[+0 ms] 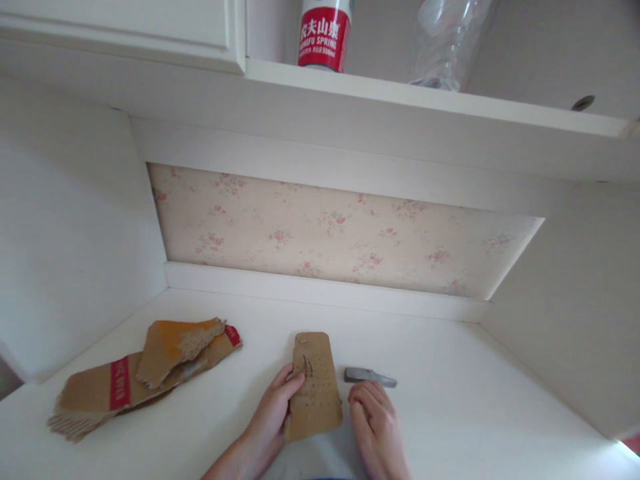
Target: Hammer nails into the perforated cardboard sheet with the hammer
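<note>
Lying at lower left, torn cardboard (95,389) could perhaps slide if bumped; the marked cardboard piece (320,403) at lower centre might twist — only one edge is pinched. Left hand (273,412): thumb and fingers clamped on that edge. Right hand (375,417): curled closed around the hammer (363,375) — handle hidden.

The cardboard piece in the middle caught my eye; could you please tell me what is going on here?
A person's left hand holds a brown cardboard piece by its left edge, thumb on top; small dark marks show on its face. The right hand is closed beside it, apparently gripping a grey hammer; the handle is hidden. Torn cardboard lies farther left on the white surface.
</note>
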`<control>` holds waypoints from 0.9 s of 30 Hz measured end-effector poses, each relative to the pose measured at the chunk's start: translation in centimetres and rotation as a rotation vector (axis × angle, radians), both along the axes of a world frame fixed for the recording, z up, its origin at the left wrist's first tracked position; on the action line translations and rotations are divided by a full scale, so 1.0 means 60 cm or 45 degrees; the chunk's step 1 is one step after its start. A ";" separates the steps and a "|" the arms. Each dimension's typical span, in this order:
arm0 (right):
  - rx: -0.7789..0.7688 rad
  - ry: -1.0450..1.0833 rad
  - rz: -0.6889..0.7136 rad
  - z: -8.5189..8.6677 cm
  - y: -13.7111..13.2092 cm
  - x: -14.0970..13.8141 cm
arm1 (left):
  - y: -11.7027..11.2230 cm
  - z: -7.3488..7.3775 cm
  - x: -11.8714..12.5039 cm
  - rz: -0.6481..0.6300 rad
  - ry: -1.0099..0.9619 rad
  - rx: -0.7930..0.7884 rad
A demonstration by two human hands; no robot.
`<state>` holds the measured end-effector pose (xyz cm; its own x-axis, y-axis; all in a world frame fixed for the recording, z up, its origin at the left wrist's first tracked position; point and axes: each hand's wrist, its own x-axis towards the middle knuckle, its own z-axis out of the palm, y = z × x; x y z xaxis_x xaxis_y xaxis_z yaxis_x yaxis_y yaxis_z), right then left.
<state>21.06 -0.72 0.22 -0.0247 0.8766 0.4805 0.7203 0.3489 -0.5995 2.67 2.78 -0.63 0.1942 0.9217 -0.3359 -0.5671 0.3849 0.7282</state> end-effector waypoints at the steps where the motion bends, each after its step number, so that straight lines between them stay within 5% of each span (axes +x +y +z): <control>1: 0.023 -0.010 0.040 0.001 -0.002 0.000 | -0.001 0.000 0.001 0.003 0.019 0.003; 9: 0.019 -0.360 0.275 0.026 -0.012 -0.020 | -0.004 -0.002 0.008 -0.066 0.110 0.059; 17: 0.036 -0.544 0.288 0.019 -0.002 -0.020 | -0.008 -0.003 0.009 -0.125 0.176 0.129; 27: 0.329 -0.264 0.258 0.007 -0.006 -0.023 | -0.005 0.008 0.001 -0.336 0.234 0.371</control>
